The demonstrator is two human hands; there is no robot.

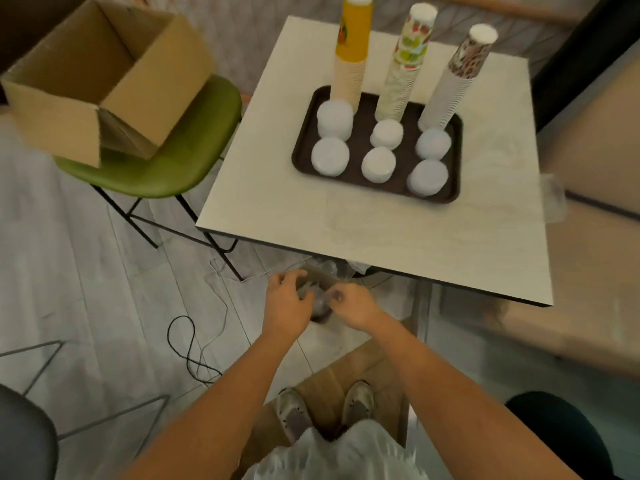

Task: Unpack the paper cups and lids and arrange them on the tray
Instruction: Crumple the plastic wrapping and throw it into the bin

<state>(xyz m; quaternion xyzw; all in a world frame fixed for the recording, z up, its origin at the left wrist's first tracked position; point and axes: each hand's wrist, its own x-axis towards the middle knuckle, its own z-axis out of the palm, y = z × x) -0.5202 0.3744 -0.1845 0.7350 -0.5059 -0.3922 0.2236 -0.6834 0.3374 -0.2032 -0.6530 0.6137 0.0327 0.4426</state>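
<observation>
Three cup stacks (401,74), prints unreadably blurred; left hand (287,301), right hand (356,306) hold wrap (320,301).

Single head view, high up, facing forward and steeply down: table (381,216) ahead, own hands and feet below, wide-angle, no second view

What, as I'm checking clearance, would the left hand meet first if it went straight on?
The left hand grips crumpled clear plastic; beyond that, probably the dark bin, though depth is unclear.
</observation>
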